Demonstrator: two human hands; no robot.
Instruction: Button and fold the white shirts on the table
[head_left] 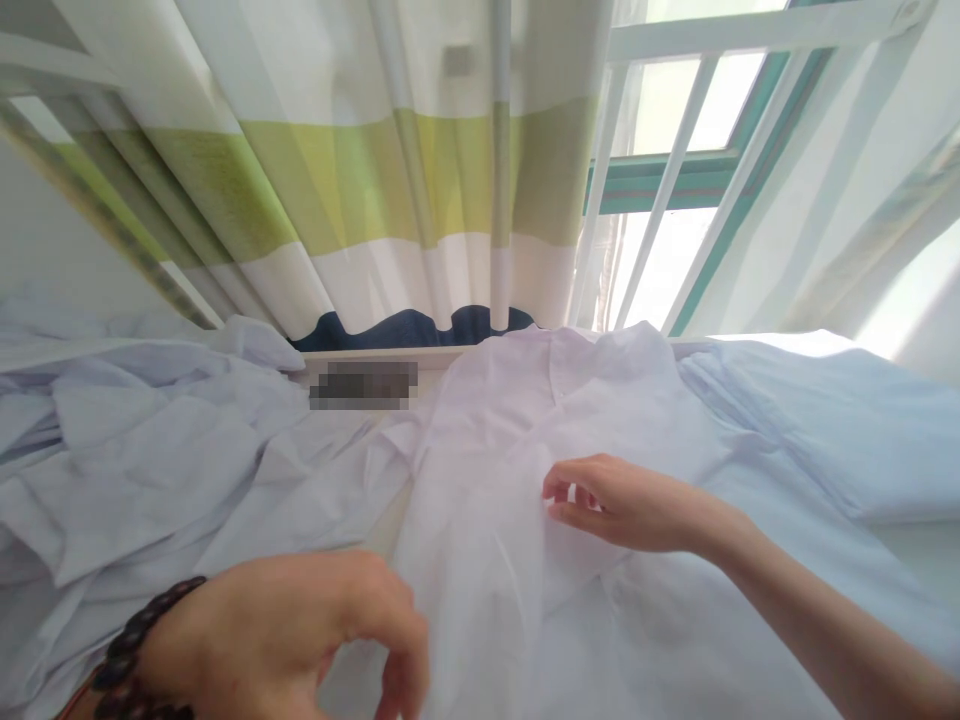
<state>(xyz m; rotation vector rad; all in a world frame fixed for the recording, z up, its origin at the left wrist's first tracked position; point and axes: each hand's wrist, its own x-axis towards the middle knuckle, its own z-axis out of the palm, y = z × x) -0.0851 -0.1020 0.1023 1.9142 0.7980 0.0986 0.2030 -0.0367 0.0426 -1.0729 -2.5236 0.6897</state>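
A white shirt (pixel 480 460) lies spread out, collar away from the person, small buttons showing near its neck, as two bare hands work at its front. The right hand (pixel 600 505) reaches in over the shirt's middle from its right side, fingers bent and thumb extended below them. A small gap shows behind the fingertips, which come close together at a fold of the shirt's front; whether they clamp the cloth cannot be told. The left hand (pixel 300 630), a dark beaded bracelet (pixel 150 625) at its wrist, is beside the shirt's near left edge. Its fingers curl downward with a rounded space between them and the thumb side; the tips run out of view, so it cannot be told whether they meet or grip any cloth.

To the left of the shirt sprawls a heap of rumpled white garments (pixel 150 440). To its right lies a pale folded garment (pixel 847 420), close against it. Beyond the shirt's collar hangs a white and green curtain (pixel 337 190) behind white rails (pixel 664 180), with a green-framed window (pixel 652 185) beyond the shirt's right shoulder, bright with daylight.
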